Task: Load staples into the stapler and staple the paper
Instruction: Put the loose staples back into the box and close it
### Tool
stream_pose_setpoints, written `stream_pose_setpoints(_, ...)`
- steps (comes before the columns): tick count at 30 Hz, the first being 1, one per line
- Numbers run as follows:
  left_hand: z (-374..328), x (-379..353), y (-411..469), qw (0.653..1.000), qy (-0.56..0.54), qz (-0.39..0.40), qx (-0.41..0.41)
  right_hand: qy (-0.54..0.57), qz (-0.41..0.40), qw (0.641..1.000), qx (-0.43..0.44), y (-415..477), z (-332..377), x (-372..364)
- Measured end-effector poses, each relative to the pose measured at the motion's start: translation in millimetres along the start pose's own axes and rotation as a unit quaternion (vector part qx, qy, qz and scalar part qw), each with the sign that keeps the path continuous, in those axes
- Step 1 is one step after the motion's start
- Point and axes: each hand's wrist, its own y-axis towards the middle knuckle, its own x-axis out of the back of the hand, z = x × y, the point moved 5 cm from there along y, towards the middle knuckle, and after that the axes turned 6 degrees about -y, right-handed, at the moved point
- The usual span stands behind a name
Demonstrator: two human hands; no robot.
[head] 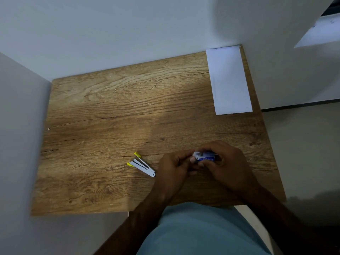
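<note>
A small white stapler with yellow tips (141,164) lies swung open on the wooden table (114,107), just left of my hands. Both hands meet over the table's near right part around a small blue-and-white staple box (206,157). My right hand (226,162) wraps the box from the right. My left hand (174,164) pinches its left end with the fingertips. A folded white paper (228,80) lies at the far right corner of the table, well away from both hands.
The table stands in a corner, with white walls at the back and left. A white sheet or ledge (320,32) shows at the top right. My light blue shirt (200,230) fills the bottom of the view.
</note>
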Motion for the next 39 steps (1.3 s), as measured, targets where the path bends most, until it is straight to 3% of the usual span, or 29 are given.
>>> stream_pose_setpoints(5, -0.7, 3.8, -3.8, 0.999, -0.041, -0.03, 0.01, -0.009, 0.003, 1.0, 0.016, 1.2, 6.5, -4.2)
stream_pose_setpoints(9, -4.0, -2.2, -8.5, 0.997, 0.065, -0.039, -0.012, -0.037, 0.008, 0.998, 0.045, -1.2, 17.4, -11.3)
stream_pose_setpoints(15, -15.6, 0.4, -11.3, 0.993, 0.103, -0.033, -0.052, -0.036, -0.01, 0.998, 0.056, -2.7, 27.4, -17.4)
stream_pose_setpoints(21, -4.9, 21.4, -11.5, 0.995, -0.009, -0.094, -0.017, -0.031, 0.03, 0.999, 0.028, 0.5, 29.4, -31.9)
stream_pose_setpoints(30, -2.6, 57.0, -14.9, 0.998, -0.035, -0.045, -0.002, -0.084, 0.06, 0.994, 0.023, 7.6, 35.6, -46.5)
stream_pose_setpoints(33, -11.6, 95.2, -17.7, 0.988, 0.097, -0.097, -0.07, -0.091, 0.064, 0.994, 0.018, 11.2, 47.4, -57.1)
stream_pose_setpoints(35, -25.4, 130.5, -20.6, 0.95, 0.228, -0.144, -0.159, -0.09, 0.063, 0.994, 0.008, 13.3, 56.2, -65.2)
stream_pose_setpoints(37, -34.5, 155.6, -24.0, 0.894, 0.363, -0.128, -0.228, -0.077, 0.06, 0.995, 0.0, 14.9, 68.9, -76.4)
stream_pose_setpoints(39, -32.2, 169.0, -21.3, 0.869, 0.438, -0.06, -0.222, -0.067, 0.049, 0.997, -0.002, 16.6, 86.2, -89.8)
